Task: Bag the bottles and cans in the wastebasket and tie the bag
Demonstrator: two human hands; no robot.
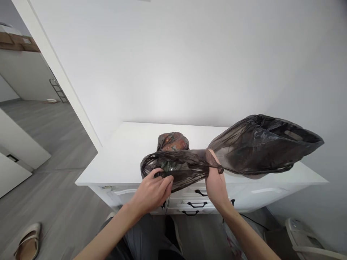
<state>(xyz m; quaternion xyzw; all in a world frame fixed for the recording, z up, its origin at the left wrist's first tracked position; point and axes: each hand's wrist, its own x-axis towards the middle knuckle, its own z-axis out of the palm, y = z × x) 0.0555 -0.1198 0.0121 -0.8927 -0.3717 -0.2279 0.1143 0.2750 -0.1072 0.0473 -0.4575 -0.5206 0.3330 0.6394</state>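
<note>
A thin dark plastic bag (195,157) is stretched between my hands above the white cabinet top (114,162). My left hand (155,187) pinches the bag's edge at its left part, where something clear and shiny shows inside. Just behind lies an orange packed item (175,141) under dark film. My right hand (214,171) is closed on the bag's gathered handle, with part of the film over its fingers. To the right, a larger dark plastic bag (260,148) rests on the cabinet top, its opening facing right; its contents are unclear.
Black-handled drawers (197,204) are in the cabinet's front. A white wall (176,65) rises behind. On the floor at the lower left is a shoe (28,242). A bin-like container (303,234) stands at the lower right.
</note>
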